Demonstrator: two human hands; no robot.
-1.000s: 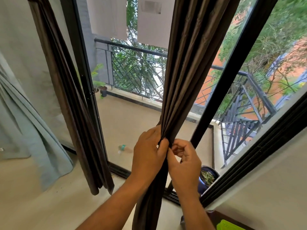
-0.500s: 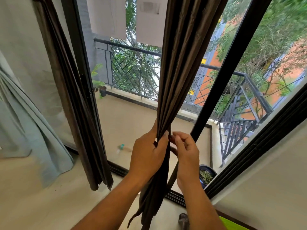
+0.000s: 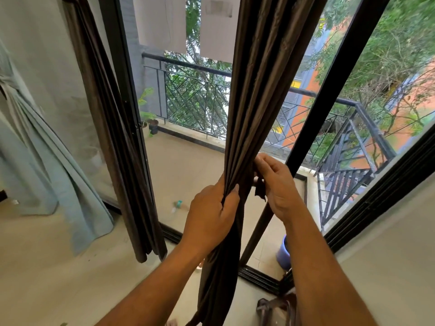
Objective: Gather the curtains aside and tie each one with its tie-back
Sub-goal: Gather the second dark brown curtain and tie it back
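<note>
The brown curtain (image 3: 256,95) is a smooth cloth with a faint sheen along its folds. The blue-grey curtain (image 3: 58,175) at the left looks like matt cloth. The door frame (image 3: 122,90) is dark, smooth metal with a slight gloss, and the balcony railing (image 3: 195,67) is dark painted metal. The floor (image 3: 47,267) is pale, smooth and lightly reflective.

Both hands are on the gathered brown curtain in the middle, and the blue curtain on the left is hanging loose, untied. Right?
Not quite. The head view shows the blue curtain already cinched at its waist. The left hand and right hand are indeed on the gathered brown curtain.
</note>
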